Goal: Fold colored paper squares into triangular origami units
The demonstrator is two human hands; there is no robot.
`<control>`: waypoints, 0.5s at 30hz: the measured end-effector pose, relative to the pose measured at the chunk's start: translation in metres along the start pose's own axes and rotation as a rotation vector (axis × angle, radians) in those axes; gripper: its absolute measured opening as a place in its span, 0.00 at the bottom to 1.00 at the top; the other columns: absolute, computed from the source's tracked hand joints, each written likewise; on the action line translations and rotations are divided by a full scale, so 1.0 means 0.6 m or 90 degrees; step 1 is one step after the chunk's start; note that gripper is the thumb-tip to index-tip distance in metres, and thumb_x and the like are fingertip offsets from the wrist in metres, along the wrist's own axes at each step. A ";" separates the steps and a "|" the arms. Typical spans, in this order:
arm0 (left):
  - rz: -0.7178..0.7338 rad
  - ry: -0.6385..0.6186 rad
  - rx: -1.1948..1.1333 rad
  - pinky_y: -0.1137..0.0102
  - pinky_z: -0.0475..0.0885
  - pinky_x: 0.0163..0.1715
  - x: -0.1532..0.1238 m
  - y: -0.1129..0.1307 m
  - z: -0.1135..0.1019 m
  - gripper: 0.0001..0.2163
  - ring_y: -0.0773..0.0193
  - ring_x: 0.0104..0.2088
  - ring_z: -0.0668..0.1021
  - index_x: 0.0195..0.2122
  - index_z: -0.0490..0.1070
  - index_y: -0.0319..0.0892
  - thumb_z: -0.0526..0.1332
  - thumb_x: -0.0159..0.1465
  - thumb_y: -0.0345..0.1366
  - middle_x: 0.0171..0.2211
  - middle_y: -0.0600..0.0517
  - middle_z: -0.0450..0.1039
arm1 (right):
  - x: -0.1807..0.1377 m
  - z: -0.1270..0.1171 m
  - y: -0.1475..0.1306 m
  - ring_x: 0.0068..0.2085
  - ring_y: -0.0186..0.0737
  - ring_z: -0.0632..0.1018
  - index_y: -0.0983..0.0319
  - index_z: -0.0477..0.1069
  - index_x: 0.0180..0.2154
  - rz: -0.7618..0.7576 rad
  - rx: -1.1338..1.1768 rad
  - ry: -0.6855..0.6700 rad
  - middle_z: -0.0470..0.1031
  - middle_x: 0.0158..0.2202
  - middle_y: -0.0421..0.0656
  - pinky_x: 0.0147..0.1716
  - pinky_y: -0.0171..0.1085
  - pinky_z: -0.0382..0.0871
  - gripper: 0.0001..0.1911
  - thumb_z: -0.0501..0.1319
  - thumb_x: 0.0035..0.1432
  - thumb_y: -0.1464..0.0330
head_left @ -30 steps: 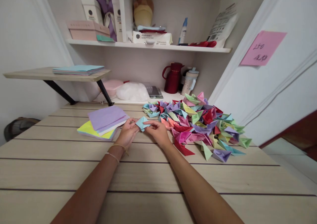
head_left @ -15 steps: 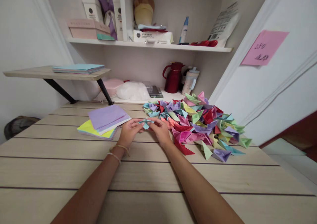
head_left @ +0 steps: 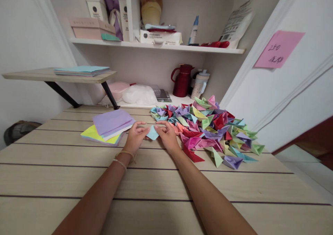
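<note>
A small piece of light blue folded paper (head_left: 153, 133), now a flat diamond, is held between my two hands just over the table. My left hand (head_left: 137, 136) pinches its left side, thumb along the edge. On the other side my right hand (head_left: 167, 135) grips it the same way, with the index finger arched above. Right of my hands lies a large heap of folded paper boats (head_left: 205, 134) in many colours. To the left, close to my left hand, is a stack of purple and yellow paper sheets (head_left: 113, 121).
A small raised shelf (head_left: 33, 75) on black brackets at the left carries blue sheets (head_left: 82, 70). Behind the table stand a dark red jug (head_left: 182, 80), a speckled cup (head_left: 199, 85) and a white plastic bag (head_left: 139, 95). Bottles and boxes fill the upper shelf (head_left: 125, 43).
The blue paper has gone from a narrow, partly opened shape to a flat diamond between my fingers. Both hands stay in nearly the same place; the boats and sheets lie as before.
</note>
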State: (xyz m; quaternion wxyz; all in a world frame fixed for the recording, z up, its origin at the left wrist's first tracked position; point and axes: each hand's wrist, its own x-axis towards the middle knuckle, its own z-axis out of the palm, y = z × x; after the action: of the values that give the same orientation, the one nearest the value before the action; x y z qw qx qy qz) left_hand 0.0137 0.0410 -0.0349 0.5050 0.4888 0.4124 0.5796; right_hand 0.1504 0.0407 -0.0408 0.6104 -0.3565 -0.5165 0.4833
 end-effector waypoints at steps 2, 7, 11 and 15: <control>0.010 0.005 0.000 0.74 0.70 0.23 0.001 -0.001 0.000 0.17 0.68 0.21 0.74 0.35 0.70 0.38 0.69 0.46 0.40 0.21 0.55 0.73 | 0.001 0.000 0.001 0.22 0.31 0.67 0.62 0.69 0.32 -0.005 -0.006 -0.008 0.68 0.20 0.36 0.21 0.30 0.60 0.14 0.63 0.47 0.59; 0.009 -0.020 -0.021 0.70 0.72 0.34 0.004 -0.004 -0.003 0.16 0.65 0.31 0.77 0.34 0.74 0.35 0.70 0.45 0.37 0.31 0.48 0.77 | 0.002 -0.005 0.003 0.25 0.33 0.68 0.63 0.73 0.36 -0.008 -0.039 -0.009 0.71 0.24 0.39 0.25 0.32 0.61 0.17 0.65 0.44 0.60; -0.006 -0.017 -0.064 0.66 0.70 0.43 0.004 -0.003 -0.005 0.23 0.62 0.38 0.77 0.41 0.72 0.36 0.71 0.42 0.32 0.39 0.45 0.77 | 0.000 -0.009 -0.001 0.21 0.30 0.59 0.63 0.70 0.47 0.007 -0.096 -0.031 0.62 0.18 0.34 0.21 0.31 0.53 0.27 0.66 0.44 0.61; -0.004 -0.013 -0.056 0.65 0.71 0.43 0.005 -0.004 -0.006 0.25 0.63 0.37 0.77 0.42 0.71 0.37 0.72 0.40 0.30 0.38 0.46 0.76 | -0.002 -0.008 0.000 0.21 0.30 0.58 0.64 0.70 0.49 -0.002 -0.164 -0.022 0.59 0.18 0.33 0.20 0.31 0.51 0.27 0.65 0.45 0.62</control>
State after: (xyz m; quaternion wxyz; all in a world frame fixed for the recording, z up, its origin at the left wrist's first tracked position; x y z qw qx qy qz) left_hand 0.0105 0.0443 -0.0375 0.5320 0.4709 0.3827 0.5905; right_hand 0.1549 0.0399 -0.0419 0.5512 -0.4228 -0.5856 0.4177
